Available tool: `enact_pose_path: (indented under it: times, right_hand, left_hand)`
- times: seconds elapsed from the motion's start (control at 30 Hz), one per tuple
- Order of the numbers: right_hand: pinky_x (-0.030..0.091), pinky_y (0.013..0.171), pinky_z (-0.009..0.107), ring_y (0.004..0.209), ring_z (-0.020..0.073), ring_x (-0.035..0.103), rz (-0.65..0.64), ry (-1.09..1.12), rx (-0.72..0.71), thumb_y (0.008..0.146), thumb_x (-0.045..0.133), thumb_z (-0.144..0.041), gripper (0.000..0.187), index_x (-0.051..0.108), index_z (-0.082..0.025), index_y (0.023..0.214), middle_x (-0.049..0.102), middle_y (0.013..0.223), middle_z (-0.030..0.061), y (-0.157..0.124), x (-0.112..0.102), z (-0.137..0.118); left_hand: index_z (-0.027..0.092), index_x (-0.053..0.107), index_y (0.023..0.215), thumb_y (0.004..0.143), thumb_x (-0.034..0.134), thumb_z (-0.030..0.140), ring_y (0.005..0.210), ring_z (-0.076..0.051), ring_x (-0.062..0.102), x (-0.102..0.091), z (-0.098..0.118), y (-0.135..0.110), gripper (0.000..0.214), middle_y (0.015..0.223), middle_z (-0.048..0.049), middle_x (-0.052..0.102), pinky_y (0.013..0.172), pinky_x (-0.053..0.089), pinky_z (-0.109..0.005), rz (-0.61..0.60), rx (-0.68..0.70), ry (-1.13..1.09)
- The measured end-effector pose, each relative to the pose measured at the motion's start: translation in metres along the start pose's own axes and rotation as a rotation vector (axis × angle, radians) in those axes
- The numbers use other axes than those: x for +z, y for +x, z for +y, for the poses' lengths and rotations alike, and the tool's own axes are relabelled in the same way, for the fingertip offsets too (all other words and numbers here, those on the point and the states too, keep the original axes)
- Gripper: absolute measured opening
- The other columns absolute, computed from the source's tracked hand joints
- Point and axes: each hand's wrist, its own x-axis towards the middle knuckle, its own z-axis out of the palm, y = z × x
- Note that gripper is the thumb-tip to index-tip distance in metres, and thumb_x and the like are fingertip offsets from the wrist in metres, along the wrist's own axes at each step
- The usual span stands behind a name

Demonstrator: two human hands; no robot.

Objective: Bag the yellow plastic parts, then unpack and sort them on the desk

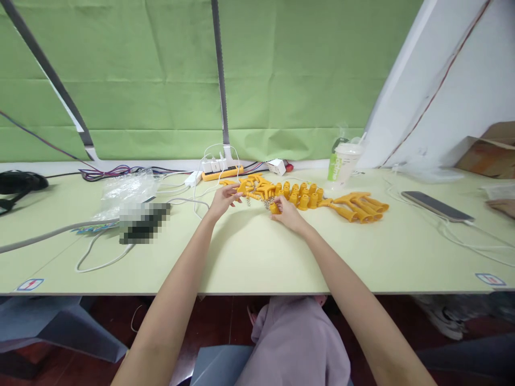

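Note:
My left hand (222, 202) is closed, with its fingertips pinching a yellow branching plastic piece (242, 187). Between the fingers and thumb of my right hand (288, 214) is a small yellow cup-shaped piece (274, 208), held just above the table. Small metal parts (266, 203), too fine to make out, lie between my two hands. Beyond them is a pile of yellow branched pieces (265, 191). Several yellow cup-shaped pieces (303, 201) stand upright in rows behind my right hand, and longer yellow branched pieces (360, 207) lie further right.
On the table (249, 262), an orange power strip (221, 174) with white plugs and cables sits at the back. A drink cup (346, 163) and a phone (438, 206) are to the right. Clear plastic bags (129, 193) lie left, near a pixelated dark object (145, 224).

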Motion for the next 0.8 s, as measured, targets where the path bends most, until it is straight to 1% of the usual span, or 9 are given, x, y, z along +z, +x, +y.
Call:
enact_pose_path:
  times: [0.1, 0.2, 0.33, 0.4, 0.47, 0.6, 0.67, 0.8]
  right_hand:
    - [0.043, 0.091, 0.040, 0.097, 0.0197, 0.055, 0.008, -0.025, -0.045, 0.066, 0.066, -0.019, 0.035, 0.053, -0.021, 0.099, 0.059, 0.102, 0.0045, -0.001, 0.000, 0.000]
    - [0.043, 0.092, 0.040, 0.097, 0.0200, 0.056, -0.004, -0.060, -0.085, 0.070, 0.063, -0.018, 0.035, 0.055, -0.020, 0.104, 0.062, 0.100, 0.0045, -0.002, -0.001, -0.002]
    - [0.040, 0.096, 0.040, 0.105, 0.0215, 0.055, 0.005, -0.070, -0.146, 0.072, 0.059, -0.015, 0.038, 0.058, -0.019, 0.110, 0.061, 0.111, 0.0074, -0.002, -0.003, -0.004]
    - [0.037, 0.100, 0.041, 0.110, 0.0222, 0.053, 0.005, -0.081, -0.174, 0.073, 0.058, -0.014, 0.038, 0.060, -0.019, 0.111, 0.060, 0.117, 0.0084, -0.002, -0.002, -0.004]
    - [0.035, 0.102, 0.041, 0.111, 0.0220, 0.053, -0.008, -0.080, -0.184, 0.073, 0.057, -0.014, 0.039, 0.059, -0.020, 0.112, 0.059, 0.118, 0.0085, -0.003, -0.001, -0.006]
    - [0.040, 0.098, 0.040, 0.106, 0.0194, 0.055, -0.009, 0.006, -0.154, 0.075, 0.058, -0.019, 0.042, 0.052, -0.021, 0.116, 0.060, 0.111, 0.0070, -0.005, 0.003, -0.012]
    - [0.041, 0.097, 0.040, 0.104, 0.0193, 0.056, 0.007, 0.023, -0.141, 0.075, 0.060, -0.022, 0.037, 0.052, -0.021, 0.111, 0.060, 0.107, 0.0062, -0.007, 0.003, -0.016]
    - [0.040, 0.096, 0.043, 0.102, 0.0227, 0.057, 0.022, -0.023, -0.122, 0.076, 0.061, -0.029, 0.022, 0.058, -0.022, 0.096, 0.064, 0.104, 0.0065, -0.008, -0.003, -0.025]
  left_hand:
    - [0.011, 0.060, 0.112, 0.066, 0.071, 0.042, 0.062, -0.014, 0.065, -0.002, -0.001, 0.001, 0.056, 0.084, -0.0087, 0.070, 0.046, 0.044, -0.019, 0.020, 0.000, 0.009]
    - [0.011, 0.059, 0.114, 0.066, 0.071, 0.042, 0.063, -0.015, 0.065, -0.003, -0.003, 0.001, 0.058, 0.084, -0.0093, 0.070, 0.046, 0.044, -0.020, 0.002, -0.012, 0.015]
    - [0.010, 0.059, 0.114, 0.066, 0.071, 0.043, 0.064, -0.016, 0.065, -0.006, -0.003, 0.002, 0.059, 0.085, -0.0104, 0.071, 0.047, 0.044, -0.020, -0.009, -0.024, 0.021]
    - [0.010, 0.059, 0.113, 0.066, 0.071, 0.043, 0.063, -0.015, 0.065, -0.006, -0.003, 0.001, 0.059, 0.086, -0.0110, 0.071, 0.047, 0.044, -0.021, -0.030, -0.031, 0.021]
    - [0.011, 0.058, 0.112, 0.066, 0.071, 0.044, 0.062, -0.015, 0.065, -0.005, -0.003, 0.001, 0.058, 0.086, -0.0115, 0.072, 0.047, 0.043, -0.021, -0.066, -0.042, 0.027]
    - [0.012, 0.058, 0.112, 0.066, 0.072, 0.045, 0.063, -0.016, 0.066, 0.002, -0.005, 0.000, 0.058, 0.084, -0.0110, 0.072, 0.049, 0.044, -0.021, -0.134, -0.077, 0.024]
    - [0.013, 0.057, 0.111, 0.065, 0.072, 0.046, 0.063, -0.016, 0.066, 0.004, -0.007, 0.000, 0.058, 0.085, -0.0107, 0.072, 0.050, 0.045, -0.021, -0.145, -0.093, 0.008]
    - [0.013, 0.055, 0.111, 0.064, 0.074, 0.047, 0.064, -0.017, 0.067, 0.005, -0.006, 0.000, 0.061, 0.086, -0.0112, 0.072, 0.052, 0.045, -0.022, -0.140, -0.125, -0.027]
